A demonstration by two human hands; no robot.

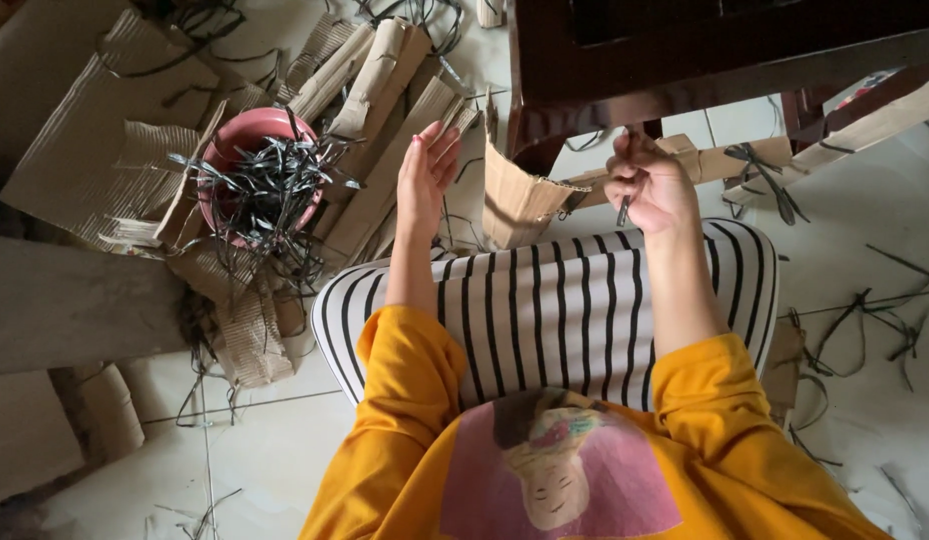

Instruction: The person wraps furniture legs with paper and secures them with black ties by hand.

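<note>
My left hand (pixel 426 172) is held out flat with fingers together and nothing in it, just right of a pink bowl (pixel 255 172) heaped with thin dark strips (pixel 268 195). My right hand (pixel 653 186) is closed on a small dark strip piece (pixel 624 208) that hangs below the fist, under the edge of a dark wooden table (pixel 675 70). A folded piece of corrugated cardboard (pixel 518 203) stands between my hands, resting against my striped lap (pixel 555 310).
Cardboard sheets and rolls (pixel 105 120) lie piled across the tiled floor on the left. Loose dark strips (pixel 855 330) are scattered on the tiles at the right. A grey plank (pixel 65 300) lies at the left edge. Table legs (pixel 815 110) stand at the upper right.
</note>
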